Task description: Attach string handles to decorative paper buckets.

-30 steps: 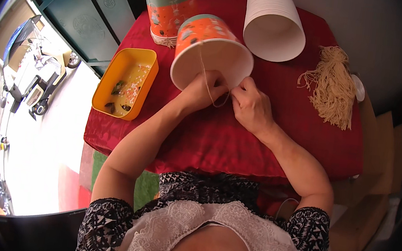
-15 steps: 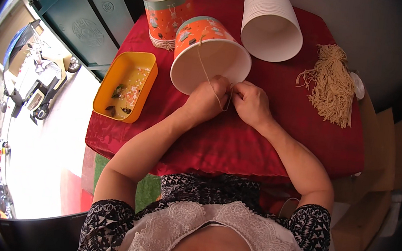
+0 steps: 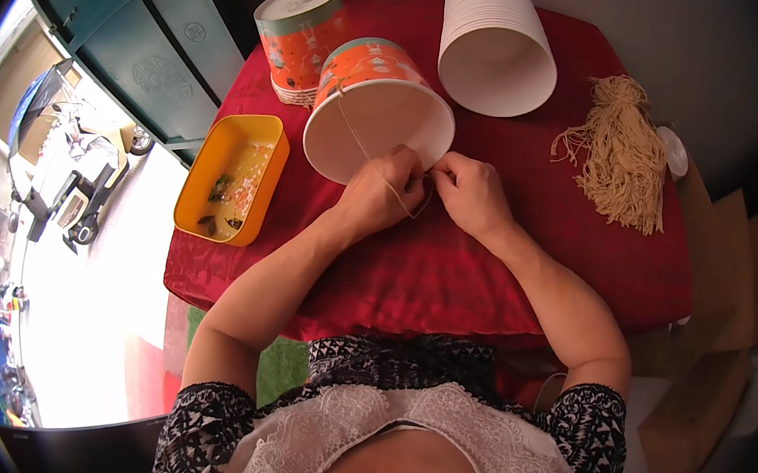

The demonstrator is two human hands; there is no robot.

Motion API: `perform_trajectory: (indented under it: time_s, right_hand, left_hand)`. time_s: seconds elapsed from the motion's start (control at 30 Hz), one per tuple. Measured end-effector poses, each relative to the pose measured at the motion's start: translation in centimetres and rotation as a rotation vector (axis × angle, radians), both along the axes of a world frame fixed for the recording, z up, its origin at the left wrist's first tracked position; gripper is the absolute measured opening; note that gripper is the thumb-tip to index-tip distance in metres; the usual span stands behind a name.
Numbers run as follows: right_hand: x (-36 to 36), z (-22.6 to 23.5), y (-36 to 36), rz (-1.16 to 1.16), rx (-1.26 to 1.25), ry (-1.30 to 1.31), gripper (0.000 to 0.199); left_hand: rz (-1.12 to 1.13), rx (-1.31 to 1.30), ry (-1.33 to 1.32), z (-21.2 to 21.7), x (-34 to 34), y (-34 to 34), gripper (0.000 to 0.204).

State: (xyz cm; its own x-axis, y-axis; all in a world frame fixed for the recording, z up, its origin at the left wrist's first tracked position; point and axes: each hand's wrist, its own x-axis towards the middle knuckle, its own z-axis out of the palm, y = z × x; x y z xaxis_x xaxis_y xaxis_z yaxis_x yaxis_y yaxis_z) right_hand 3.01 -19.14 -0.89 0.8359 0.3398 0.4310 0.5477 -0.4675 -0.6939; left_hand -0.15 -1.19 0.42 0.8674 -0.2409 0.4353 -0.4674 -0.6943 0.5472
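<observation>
Orange tub (image 3: 389,68) at upper centre, tipped mouth-out, probably for easy reach. Right hand (image 3: 475,193) seems to pinch the string (image 3: 351,127); left hand (image 3: 374,197) curls close by, can't tell on what, its own knuckles block that. Yellow bin (image 3: 262,200) left, cord bundle (image 3: 626,162) upper right.

The person wears a black-and-white printed fabric garment (image 3: 402,361) with short, loose sleeves (image 3: 205,432) patterned in small, angular, triangle-like shapes. Over the chest, a wide off-white lace collar (image 3: 496,441) with raised floral motifs frames a rounded neckline. The forearms (image 3: 277,272), left hand (image 3: 375,191) and right hand (image 3: 475,196) are bare.
</observation>
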Motion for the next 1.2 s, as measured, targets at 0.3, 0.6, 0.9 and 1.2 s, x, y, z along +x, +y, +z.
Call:
perform_trajectory:
  time_s: [0.3, 0.6, 0.9, 1.2]
  right_hand:
    - [-1.7, 2.2, 0.2, 0.003, 0.211, 0.301, 0.007]
    - [-2.0, 2.3, 0.5, 0.077, 0.137, 0.272, 0.022]
    - [-1.3, 0.7, 0.2, 0.078, 0.051, 0.096, 0.015]
    - [-1.4, 0.3, 0.5, 0.082, 0.002, -0.029, 0.013]
  left_hand:
    - [-0.029, -0.29, 0.212, 0.6, 0.7, 0.9, 0.014]
    - [-0.074, -0.329, 0.284, 0.7, -0.2, -0.3, 0.014]
    - [0.053, -0.445, 0.446, 1.6, -0.2, -0.4, 0.013]
    - [0.078, -0.611, 0.535, 2.2, -0.5, -0.6, 0.013]
